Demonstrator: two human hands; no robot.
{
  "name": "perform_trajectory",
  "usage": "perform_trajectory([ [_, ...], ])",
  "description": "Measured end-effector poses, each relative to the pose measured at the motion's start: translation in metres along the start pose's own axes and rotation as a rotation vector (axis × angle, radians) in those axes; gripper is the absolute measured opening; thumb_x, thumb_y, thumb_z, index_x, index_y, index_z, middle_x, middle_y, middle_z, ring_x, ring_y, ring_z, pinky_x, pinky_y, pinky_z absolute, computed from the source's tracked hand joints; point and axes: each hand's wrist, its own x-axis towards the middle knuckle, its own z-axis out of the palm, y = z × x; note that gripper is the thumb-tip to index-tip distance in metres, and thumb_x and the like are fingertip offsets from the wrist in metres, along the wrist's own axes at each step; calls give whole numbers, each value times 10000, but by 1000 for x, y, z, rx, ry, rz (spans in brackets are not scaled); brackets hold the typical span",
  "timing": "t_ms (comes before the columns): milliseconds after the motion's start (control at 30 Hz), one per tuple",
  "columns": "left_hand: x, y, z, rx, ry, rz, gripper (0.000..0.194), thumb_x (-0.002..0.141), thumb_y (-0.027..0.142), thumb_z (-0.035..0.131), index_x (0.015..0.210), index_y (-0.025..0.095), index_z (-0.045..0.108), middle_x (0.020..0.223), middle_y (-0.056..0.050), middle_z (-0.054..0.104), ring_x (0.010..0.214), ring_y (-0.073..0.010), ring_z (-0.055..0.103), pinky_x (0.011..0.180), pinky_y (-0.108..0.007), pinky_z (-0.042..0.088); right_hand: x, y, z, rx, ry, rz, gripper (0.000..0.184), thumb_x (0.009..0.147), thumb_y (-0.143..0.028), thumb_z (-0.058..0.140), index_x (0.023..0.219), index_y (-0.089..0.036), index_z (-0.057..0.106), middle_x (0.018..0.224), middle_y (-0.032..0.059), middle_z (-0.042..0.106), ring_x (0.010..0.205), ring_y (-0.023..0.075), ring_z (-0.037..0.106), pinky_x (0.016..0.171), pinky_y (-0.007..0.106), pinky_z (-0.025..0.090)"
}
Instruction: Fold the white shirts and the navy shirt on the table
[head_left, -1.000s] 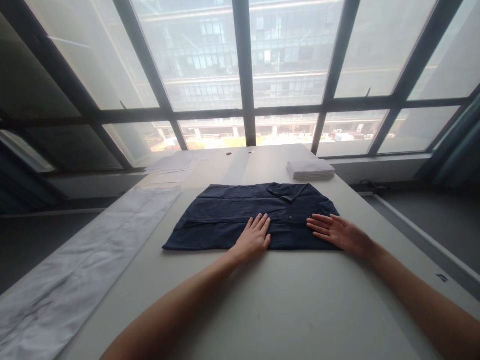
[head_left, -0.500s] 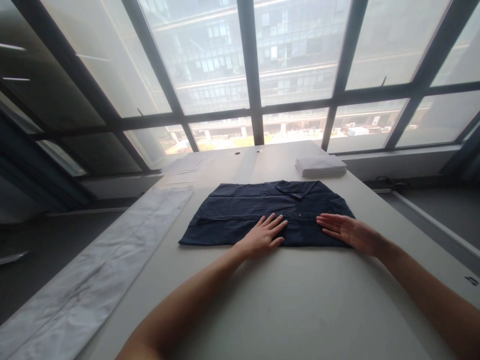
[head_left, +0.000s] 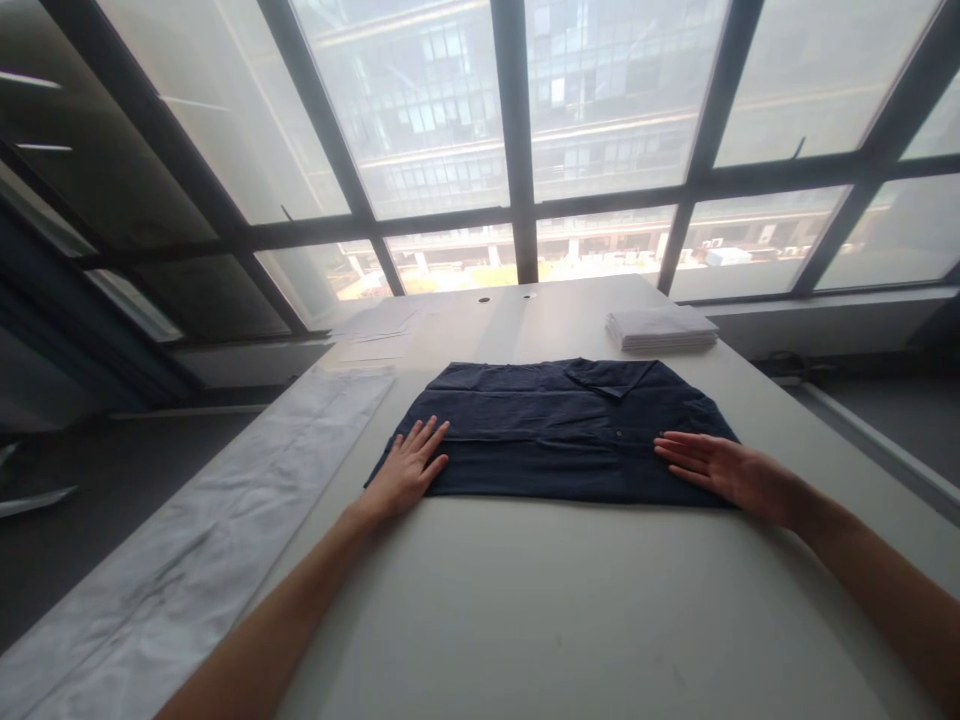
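Note:
A dark navy shirt (head_left: 525, 430) lies folded and mostly flat on the white table (head_left: 540, 600), its collar toward the far right and a small button showing on the front. At the shirt's left end, my left hand (head_left: 407, 465) rests palm down with fingers spread. My right hand (head_left: 709, 465) touches the right end near the front edge, fingers stretched out and held fairly close together. Neither hand grips the cloth. Slight wrinkles run across the middle of the shirt.
A long piece of white marbled cloth or sheet (head_left: 187, 540) covers the table's left side. White sheets (head_left: 375, 325) lie at the far left, and a folded white stack (head_left: 661, 328) at the far right. Large windows (head_left: 420, 110) stand behind the table.
My left hand has slid left along the shirt from its middle to its left end. The right hand stays at the right end. The view has shifted slightly.

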Motion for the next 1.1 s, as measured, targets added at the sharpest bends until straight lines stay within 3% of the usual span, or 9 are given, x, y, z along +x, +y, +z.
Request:
perform_trajectory([
  [100,0,-9,4,26,-8,-63,604,1061,539,255,1617,304,217,1686,-42,129,1551,-301,116,1210,-573,178,-1,-1,1,-42,5,3,382,919,-379,523,1245,-287,699,1427,63,612,1421,313,446,1211,555,321],
  [1100,5,1,-3,65,-48,-90,596,1045,488,277,1607,290,263,1671,-61,200,1543,-309,158,1191,-588,192,0,-2,4,1,4,-37,326,895,-367,578,1164,-269,736,1360,80,661,1381,323,497,1212,559,314],
])
